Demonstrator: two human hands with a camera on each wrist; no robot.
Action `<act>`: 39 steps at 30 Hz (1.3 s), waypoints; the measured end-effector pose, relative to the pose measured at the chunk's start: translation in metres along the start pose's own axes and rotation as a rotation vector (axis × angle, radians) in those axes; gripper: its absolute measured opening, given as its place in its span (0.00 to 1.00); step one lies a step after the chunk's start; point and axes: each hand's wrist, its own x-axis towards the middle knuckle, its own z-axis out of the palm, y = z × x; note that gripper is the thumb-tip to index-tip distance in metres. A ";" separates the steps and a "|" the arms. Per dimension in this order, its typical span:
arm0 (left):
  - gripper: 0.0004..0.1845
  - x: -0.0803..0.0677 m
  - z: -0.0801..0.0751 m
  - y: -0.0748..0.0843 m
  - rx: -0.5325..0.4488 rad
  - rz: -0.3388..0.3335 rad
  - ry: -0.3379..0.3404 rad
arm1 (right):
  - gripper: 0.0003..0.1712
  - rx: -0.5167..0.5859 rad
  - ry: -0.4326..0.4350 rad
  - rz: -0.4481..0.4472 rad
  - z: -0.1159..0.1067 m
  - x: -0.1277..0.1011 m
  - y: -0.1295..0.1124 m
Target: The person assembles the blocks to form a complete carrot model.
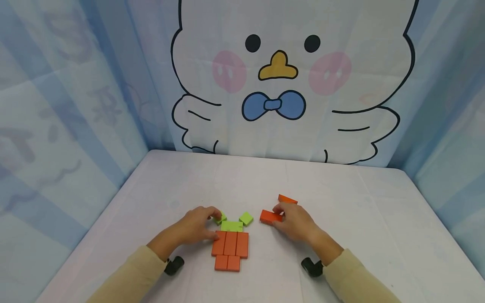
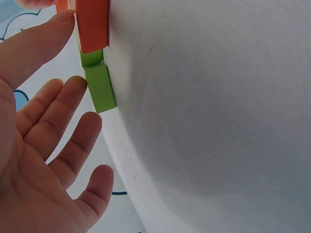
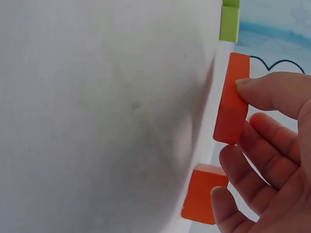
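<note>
My left hand [image 1: 195, 226] reaches in from the left with its fingers spread and relaxed. Its thumb touches the left edge of the row of three tall orange-red blocks [image 1: 230, 246], and its fingertips lie against a small green block [image 2: 100, 88]. Between this green block and another one [image 1: 246, 218] lies a wider green block [image 1: 232, 226], directly above the row. Two shorter orange-red blocks [image 1: 227, 263] sit below it. My right hand [image 1: 299, 225] pinches an orange block [image 3: 232, 99] between thumb and fingers, close over the table. Just behind that hand lies another orange block [image 1: 288, 199], partly hidden.
All of this is on a white-covered table [image 1: 174, 181]. A curtain [image 1: 273, 139] with a cartoon character hangs along the back edge, and blue printed cloth [image 1: 57, 126] closes the sides. Dark wrist-camera mounts [image 1: 312, 267] stick out under both wrists.
</note>
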 end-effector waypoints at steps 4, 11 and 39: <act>0.26 0.001 0.000 -0.001 -0.002 -0.008 -0.001 | 0.16 0.033 -0.001 -0.030 -0.001 -0.007 -0.009; 0.26 0.002 0.001 -0.002 -0.002 -0.004 0.001 | 0.16 0.065 -0.051 -0.146 0.001 -0.023 -0.030; 0.26 0.002 0.000 -0.002 0.005 0.000 -0.001 | 0.14 0.059 -0.247 -0.415 0.037 -0.053 -0.086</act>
